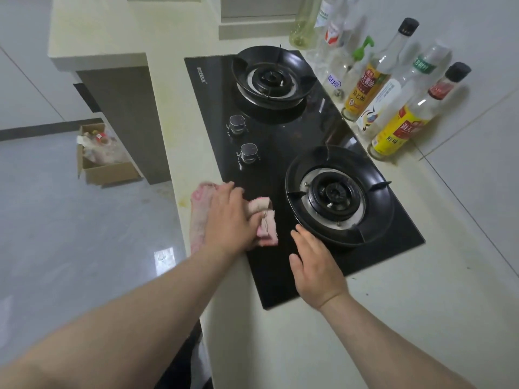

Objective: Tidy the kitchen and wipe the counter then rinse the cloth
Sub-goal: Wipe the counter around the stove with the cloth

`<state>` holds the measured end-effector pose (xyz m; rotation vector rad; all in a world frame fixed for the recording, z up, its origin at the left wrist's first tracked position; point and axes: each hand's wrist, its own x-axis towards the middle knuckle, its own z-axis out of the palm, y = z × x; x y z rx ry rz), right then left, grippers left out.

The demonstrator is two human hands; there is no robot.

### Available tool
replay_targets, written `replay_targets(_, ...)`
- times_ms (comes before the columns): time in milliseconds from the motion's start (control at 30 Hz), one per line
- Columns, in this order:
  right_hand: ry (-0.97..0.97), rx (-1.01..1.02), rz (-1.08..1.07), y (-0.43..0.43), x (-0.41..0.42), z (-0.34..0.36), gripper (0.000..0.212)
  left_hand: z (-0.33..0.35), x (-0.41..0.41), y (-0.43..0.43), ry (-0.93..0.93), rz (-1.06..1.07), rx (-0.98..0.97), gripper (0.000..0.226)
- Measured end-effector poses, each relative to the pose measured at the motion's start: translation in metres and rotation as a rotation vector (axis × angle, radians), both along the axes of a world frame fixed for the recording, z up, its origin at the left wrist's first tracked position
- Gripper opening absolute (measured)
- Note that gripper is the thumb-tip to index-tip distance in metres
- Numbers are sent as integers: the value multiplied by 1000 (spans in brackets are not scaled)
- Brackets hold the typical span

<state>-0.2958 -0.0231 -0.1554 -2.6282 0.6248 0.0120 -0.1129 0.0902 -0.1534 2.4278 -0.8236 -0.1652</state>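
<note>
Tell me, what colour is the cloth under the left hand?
The cloth is pale pink with beige parts, seen best in the head view, the only one.

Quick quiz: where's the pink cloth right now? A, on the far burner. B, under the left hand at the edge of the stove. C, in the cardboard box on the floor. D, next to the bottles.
B: the left hand holds the pink cloth down where the stove meets the counter.

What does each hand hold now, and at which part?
The left hand grips the cloth at its bunched middle; both ends stick out. The right hand holds nothing, open beside the near burner.
</note>
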Motion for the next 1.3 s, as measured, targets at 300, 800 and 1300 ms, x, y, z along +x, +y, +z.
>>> replay_targets(300,87,-102,56,-1,1,2,68,4,-39,38,71,124,286,109)
replay_targets(800,148,-98,25,2,4,2,69,12,73,-3,104,213,277,116)
replay_targets(1300,-42,-78,21,15,103,13,48,1,27,15,155,364,298,124)
